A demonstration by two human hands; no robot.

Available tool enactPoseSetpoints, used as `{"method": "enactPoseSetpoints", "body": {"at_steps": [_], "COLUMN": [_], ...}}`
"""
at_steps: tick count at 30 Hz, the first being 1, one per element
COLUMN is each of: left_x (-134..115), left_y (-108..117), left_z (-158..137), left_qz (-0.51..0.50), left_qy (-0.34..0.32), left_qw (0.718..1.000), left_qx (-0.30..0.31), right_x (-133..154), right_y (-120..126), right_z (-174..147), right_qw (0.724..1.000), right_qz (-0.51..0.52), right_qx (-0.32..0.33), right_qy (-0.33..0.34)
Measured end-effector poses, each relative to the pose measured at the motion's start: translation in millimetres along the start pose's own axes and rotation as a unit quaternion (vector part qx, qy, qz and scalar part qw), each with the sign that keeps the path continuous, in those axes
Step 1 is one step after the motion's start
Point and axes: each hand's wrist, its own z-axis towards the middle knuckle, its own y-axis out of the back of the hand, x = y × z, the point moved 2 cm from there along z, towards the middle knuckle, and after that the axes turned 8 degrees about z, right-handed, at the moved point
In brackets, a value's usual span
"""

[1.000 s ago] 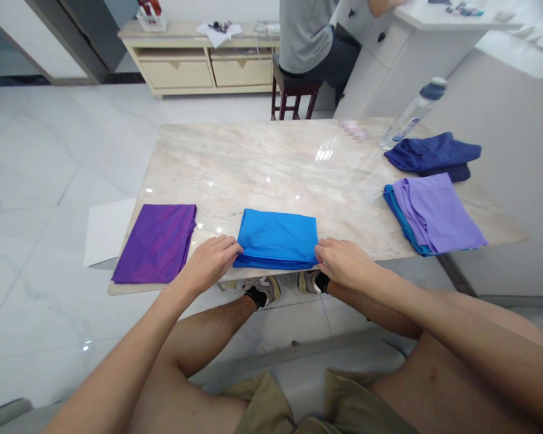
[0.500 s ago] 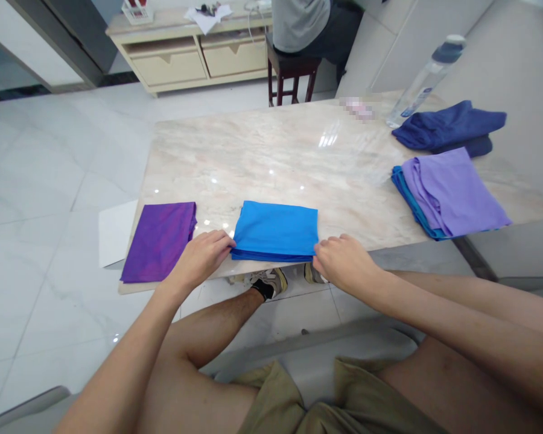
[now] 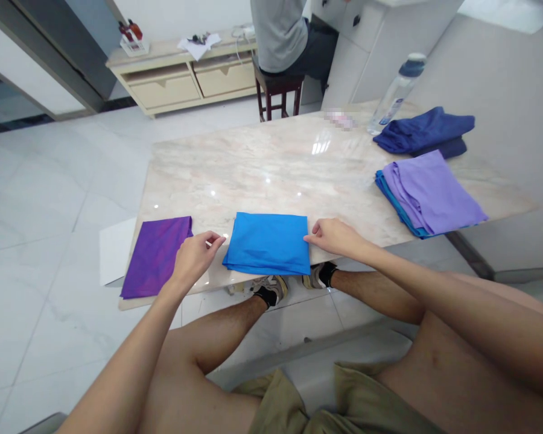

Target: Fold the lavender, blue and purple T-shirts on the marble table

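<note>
head view: the blue cloth [image 3: 268, 244] lies folded at the near edge of the table [image 3: 230, 163]. your left hand [image 3: 193, 256] is just beside it, fingertips together on nothing; your right hand [image 3: 337, 235] meets its other side, pinching or not i cannot tell. likely light and limp: grip all layers at both sides.

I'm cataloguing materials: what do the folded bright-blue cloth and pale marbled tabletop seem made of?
Folded bright-blue cloth: probably thin, smooth, matte fabric, given its soft creases; fibre unclear.
Pale marbled tabletop: glossy, likely polished stone or stone-look laminate, given veining and bright reflections.
</note>
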Motion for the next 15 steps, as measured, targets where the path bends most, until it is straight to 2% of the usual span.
{"method": "enactPoseSetpoints", "body": {"at_steps": [2,4,8,11,15], "left_x": [-8,-15,-18,-14,-14], "left_y": [6,13,29,39,48], "left_z": [2,2,-1,-4,-10], "left_qz": [0.016,0.028,0.014,-0.047,-0.093], "left_qy": [-0.013,-0.028,-0.040,-0.035,-0.009], "left_qw": [1.000,0.999,0.999,0.998,0.994], "left_qx": [-0.009,-0.016,-0.027,-0.028,-0.062], "right_x": [-2,-1,10,25,49], "right_y": [-11,-23,-31,-25,-19], "right_z": [11,15,13,3,-20], "right_qw": [0.994,0.975,0.926,0.904,0.905], "right_qz": [0.096,0.195,0.325,0.373,0.385], "right_qx": [0.033,0.065,0.040,0.026,0.007], "right_qy": [-0.032,-0.087,-0.190,-0.209,-0.182]}}
